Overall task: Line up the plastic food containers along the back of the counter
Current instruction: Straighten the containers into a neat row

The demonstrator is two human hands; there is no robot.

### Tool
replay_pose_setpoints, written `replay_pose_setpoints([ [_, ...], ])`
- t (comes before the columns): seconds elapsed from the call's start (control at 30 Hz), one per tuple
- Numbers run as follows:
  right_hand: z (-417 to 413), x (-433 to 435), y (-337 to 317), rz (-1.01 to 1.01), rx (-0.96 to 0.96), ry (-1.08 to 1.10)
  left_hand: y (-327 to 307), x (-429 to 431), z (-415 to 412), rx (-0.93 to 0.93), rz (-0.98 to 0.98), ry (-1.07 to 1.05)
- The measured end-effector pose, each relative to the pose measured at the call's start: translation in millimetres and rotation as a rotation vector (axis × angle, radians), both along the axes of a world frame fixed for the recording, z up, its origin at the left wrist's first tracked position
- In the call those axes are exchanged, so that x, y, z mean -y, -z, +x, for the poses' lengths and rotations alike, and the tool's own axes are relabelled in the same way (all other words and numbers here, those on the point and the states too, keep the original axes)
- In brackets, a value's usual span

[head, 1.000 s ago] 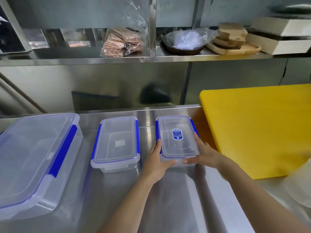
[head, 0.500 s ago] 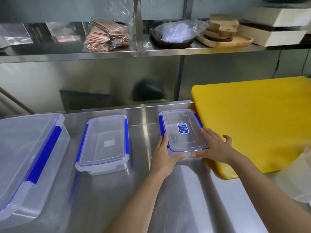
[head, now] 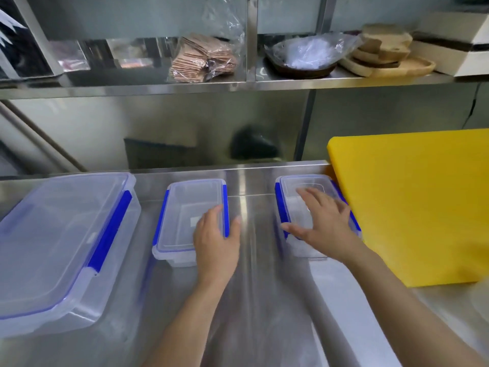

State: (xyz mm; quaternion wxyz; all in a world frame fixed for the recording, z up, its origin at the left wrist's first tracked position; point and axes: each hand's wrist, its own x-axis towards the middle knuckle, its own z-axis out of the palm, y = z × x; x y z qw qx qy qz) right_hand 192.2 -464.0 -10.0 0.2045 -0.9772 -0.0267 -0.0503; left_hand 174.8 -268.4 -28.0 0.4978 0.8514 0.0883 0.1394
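Three clear plastic containers with blue clips stand in a row toward the back of the steel counter. The large container is at the left, the middle container in the centre, and the small container at the right against the yellow board. My left hand grips the middle container's front right corner, thumb outside the blue clip and fingers on the lid. My right hand lies flat on the small container's lid with its fingers spread, slightly blurred.
A thick yellow cutting board fills the counter's right side, touching the small container. A steel shelf above holds wrapped brown packets, a dark bowl with plastic film and wooden boards. A steel backsplash rises behind the containers.
Both hands have let go of the small container's sides after sliding it back and right. My left hand has moved to the middle container; my right hand now rests open on the small lid.
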Motion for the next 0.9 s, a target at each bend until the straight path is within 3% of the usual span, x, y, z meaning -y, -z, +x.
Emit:
replay_pose_setpoints([
  [0.07,-1,-36,2,0.131,-0.100,-0.125,7,-42,0,0.049,0.003,-0.158],
  [0.17,1,-84,20,0.269,-0.253,-0.251,15,-90,7,-0.069,-0.024,-0.254],
  [0.3,6,-123,43,0.353,-0.341,-0.298,31,-114,23,-0.265,-0.544,-0.232],
  [0.37,7,-131,49,0.328,-0.365,-0.300,44,-116,27,-0.326,-0.615,-0.163],
  [0.63,5,-115,64,0.222,-0.277,-0.284,52,-96,32,-0.249,-0.557,-0.107],
  [0.83,5,-111,62,0.099,-0.247,-0.278,37,-91,22,-0.321,-0.437,-0.065],
  [0.9,-10,-202,38,0.044,-0.236,-0.467,14,-181,-20,-0.269,-0.412,-0.270],
])
